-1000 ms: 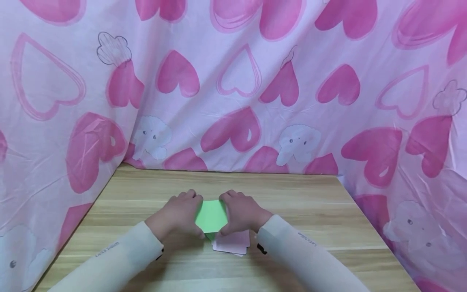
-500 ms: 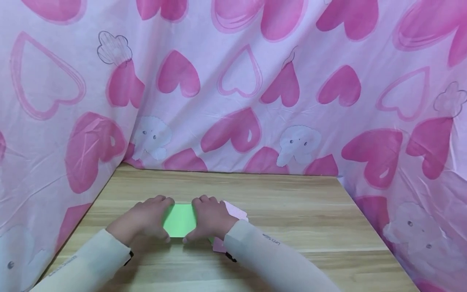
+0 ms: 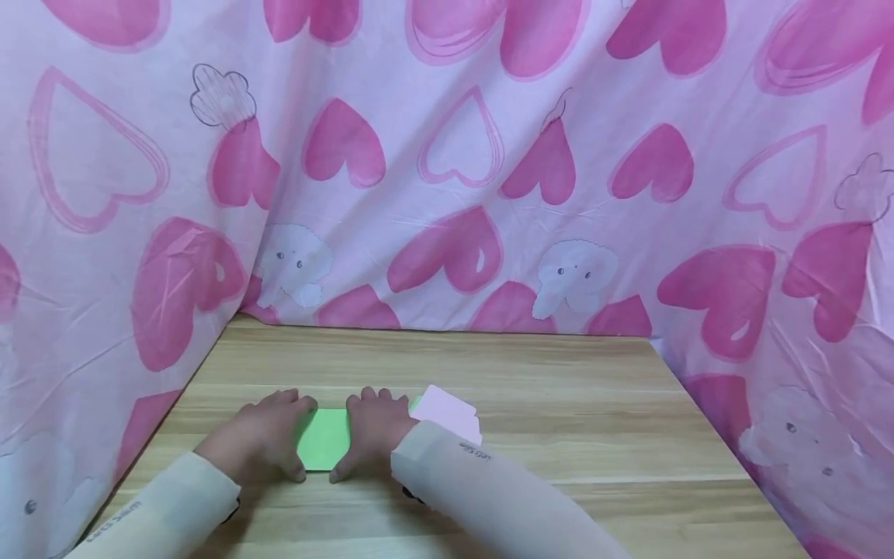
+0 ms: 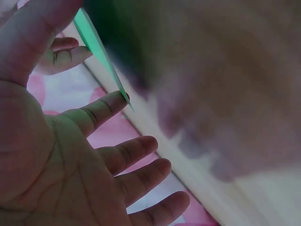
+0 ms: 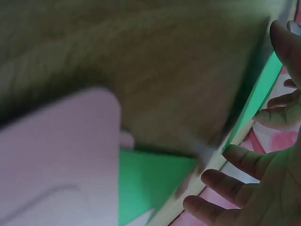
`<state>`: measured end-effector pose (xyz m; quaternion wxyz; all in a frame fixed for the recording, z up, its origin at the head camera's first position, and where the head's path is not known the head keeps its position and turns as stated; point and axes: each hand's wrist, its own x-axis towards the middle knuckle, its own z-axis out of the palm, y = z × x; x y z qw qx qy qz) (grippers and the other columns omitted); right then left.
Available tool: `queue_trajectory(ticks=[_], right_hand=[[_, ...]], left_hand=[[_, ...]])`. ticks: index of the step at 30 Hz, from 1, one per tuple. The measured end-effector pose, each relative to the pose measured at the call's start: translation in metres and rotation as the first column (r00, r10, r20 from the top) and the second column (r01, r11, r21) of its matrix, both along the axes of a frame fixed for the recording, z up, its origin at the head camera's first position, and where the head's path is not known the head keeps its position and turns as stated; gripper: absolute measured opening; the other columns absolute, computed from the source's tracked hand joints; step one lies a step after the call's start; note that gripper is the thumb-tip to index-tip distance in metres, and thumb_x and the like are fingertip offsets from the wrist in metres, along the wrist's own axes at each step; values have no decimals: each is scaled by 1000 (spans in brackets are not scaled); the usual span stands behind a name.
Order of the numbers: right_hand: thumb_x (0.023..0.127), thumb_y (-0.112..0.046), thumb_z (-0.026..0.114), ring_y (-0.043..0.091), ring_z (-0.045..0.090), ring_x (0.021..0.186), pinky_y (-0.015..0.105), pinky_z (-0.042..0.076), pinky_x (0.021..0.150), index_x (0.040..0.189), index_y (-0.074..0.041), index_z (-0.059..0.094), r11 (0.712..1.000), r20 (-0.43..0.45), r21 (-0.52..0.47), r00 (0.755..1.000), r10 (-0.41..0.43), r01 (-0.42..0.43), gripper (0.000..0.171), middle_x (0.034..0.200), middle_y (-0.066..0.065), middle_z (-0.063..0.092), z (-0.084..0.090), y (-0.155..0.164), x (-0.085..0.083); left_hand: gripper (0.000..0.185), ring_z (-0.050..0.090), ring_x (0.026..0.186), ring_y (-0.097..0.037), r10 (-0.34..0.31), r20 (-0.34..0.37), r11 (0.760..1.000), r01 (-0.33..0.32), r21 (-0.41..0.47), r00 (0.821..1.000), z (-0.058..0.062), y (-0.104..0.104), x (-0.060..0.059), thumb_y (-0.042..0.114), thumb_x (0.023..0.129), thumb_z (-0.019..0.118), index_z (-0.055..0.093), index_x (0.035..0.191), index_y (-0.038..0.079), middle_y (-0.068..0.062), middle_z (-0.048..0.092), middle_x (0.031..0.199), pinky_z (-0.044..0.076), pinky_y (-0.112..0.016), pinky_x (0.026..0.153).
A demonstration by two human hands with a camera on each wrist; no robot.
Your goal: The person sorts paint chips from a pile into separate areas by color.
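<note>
Between both hands — green paper [image 3: 323, 449] flat, orientation unclear.

A light wooden surface [image 3: 559, 419] with pale grain is seen at the bottom of the head view. It is enclosed at the back and on both sides by a pink cloth [image 3: 447, 155], which is printed with solid and outlined hearts and small white elephant figures [image 3: 573, 276] (one more is seen near the left corner). A stack of pink paper [image 3: 450, 411], slightly fanned, is seen lying flat on the surface near its middle.
</note>
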<state>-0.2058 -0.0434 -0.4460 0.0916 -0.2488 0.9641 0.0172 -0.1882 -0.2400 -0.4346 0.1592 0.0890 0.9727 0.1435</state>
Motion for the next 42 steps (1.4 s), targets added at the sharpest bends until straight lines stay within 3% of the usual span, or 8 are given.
queue_trajectory(ticks=[10, 16, 19, 23, 26, 35, 42], right_hand=[[58, -82, 86, 14, 48, 88, 42, 50, 78, 120, -26, 58, 1000, 17, 2, 1000, -12, 12, 87, 98, -8, 52, -7, -3, 0], [59, -85, 83, 15, 51, 91, 40, 52, 79, 125, -25, 58, 999, 21, -47, 1000, 1, 0, 93, 102, -7, 54, 2, 7, -2], [62, -86, 81, 18, 57, 101, 42, 57, 82, 132, -22, 58, 998, -1, -61, 1000, -9, 9, 97, 113, -4, 60, 9, 19, -9], [68, -85, 78, 28, 60, 123, 51, 58, 95, 149, -17, 53, 993, -8, -100, 998, -63, 62, 109, 139, 3, 61, 19, 44, -20], [69, -82, 79, 33, 57, 132, 54, 54, 103, 155, -15, 49, 982, 11, -157, 994, -109, 109, 113, 148, 6, 57, 23, 66, -26], [69, -72, 85, 36, 53, 136, 59, 52, 105, 154, -13, 50, 942, 52, -261, 978, -202, 209, 110, 151, 11, 55, 26, 133, -30], [68, -68, 89, 38, 54, 134, 57, 54, 104, 152, -9, 52, 927, 67, -268, 965, -253, 262, 110, 147, 14, 56, 15, 177, -25]], left_hand=[[110, 36, 144, -61, 12, -9, 1000, -12, -12, 1000, -9, -2, 2, 34, 51, 105, 56, 147, 8, -34, 46, 153, 37, -82, 104], [114, 32, 147, -60, 13, -4, 1000, -13, 17, 1000, -5, -4, 5, 39, 53, 104, 53, 151, 9, -34, 41, 158, 34, -82, 108], [115, 29, 150, -58, 17, -10, 999, -16, 41, 1000, -3, -1, 4, 40, 54, 103, 52, 153, 12, -33, 37, 162, 30, -82, 110], [114, 26, 153, -57, -12, -36, 998, 15, 68, 999, -3, 10, -4, 44, 54, 103, 53, 153, 15, -30, 34, 165, 28, -81, 113], [113, 26, 153, -56, -57, -63, 995, 62, 81, 996, -4, 21, -9, 47, 55, 102, 54, 152, 14, -30, 36, 165, 29, -80, 114], [103, 31, 156, -46, -173, -145, 977, 189, 100, 974, -11, 52, -24, 47, 65, 97, 51, 153, 17, -22, 36, 167, 34, -70, 118], [100, 28, 158, -40, -263, -149, 959, 274, 66, 953, -14, 81, -33, 48, 70, 95, 50, 154, 19, -18, 37, 168, 31, -63, 124]])
